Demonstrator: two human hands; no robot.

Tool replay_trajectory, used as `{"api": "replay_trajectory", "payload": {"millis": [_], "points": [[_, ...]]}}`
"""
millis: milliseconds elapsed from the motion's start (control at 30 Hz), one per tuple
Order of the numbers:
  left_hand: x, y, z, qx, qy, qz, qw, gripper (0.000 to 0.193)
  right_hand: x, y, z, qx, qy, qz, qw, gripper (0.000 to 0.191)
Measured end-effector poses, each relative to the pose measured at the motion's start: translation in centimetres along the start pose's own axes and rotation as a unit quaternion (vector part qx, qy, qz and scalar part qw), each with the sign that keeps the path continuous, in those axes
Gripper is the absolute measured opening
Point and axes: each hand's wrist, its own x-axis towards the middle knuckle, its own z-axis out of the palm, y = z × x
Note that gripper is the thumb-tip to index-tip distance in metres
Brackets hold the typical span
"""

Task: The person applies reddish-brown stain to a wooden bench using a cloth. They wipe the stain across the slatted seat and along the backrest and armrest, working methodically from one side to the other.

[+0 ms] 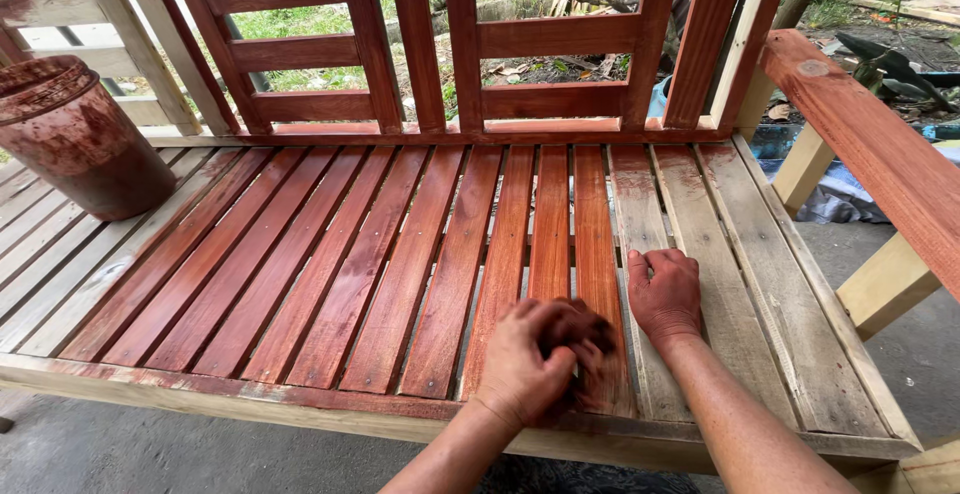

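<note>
A slatted wooden bench seat point(330, 274) fills the view, most slats stained glossy red-brown and the right-hand slats point(740, 254) still pale bare wood. My left hand point(535, 364) is blurred with motion and closed on a dark stain-soaked rag point(590, 339), pressed on a slat near the front edge. My right hand point(665, 294), stained red, rests with curled fingers on a partly stained slat beside it and holds nothing.
A stain-smeared plastic jar point(80, 134) stands on the unstained slats at the far left. The red-stained backrest point(450, 54) rises behind the seat. A stained armrest point(880, 154) runs along the right. Concrete floor lies below the front edge.
</note>
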Motion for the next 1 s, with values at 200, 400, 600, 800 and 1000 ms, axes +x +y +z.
{"api": "replay_trajectory", "payload": {"millis": [200, 400, 600, 800, 1000], "points": [[-0.8, 0.5, -1.1, 0.191, -0.028, -0.025, 0.981, 0.076, 0.1, -0.6, -0.6, 0.026, -0.004, -0.031, 0.999, 0.031], [3.3, -1.7, 0.5, 0.213, -0.079, -0.096, 0.969, 0.079, -0.1, -1.4, -1.2, 0.025, -0.027, -0.015, 0.999, 0.024], [9.8, -5.3, 2.5, 0.213, -0.056, -0.093, 0.971, 0.072, -0.2, -2.0, -1.8, 0.014, -0.050, -0.001, 0.999, 0.020], [17.3, -7.6, 3.8, 0.218, -0.060, -0.108, 0.968, 0.065, -0.2, -2.4, -2.2, 0.011, -0.073, 0.008, 0.997, 0.022], [24.1, -10.2, 5.5, 0.211, -0.056, -0.127, 0.968, 0.059, -0.2, -2.8, -2.4, 0.035, -0.045, 0.005, 0.998, 0.020]]}}
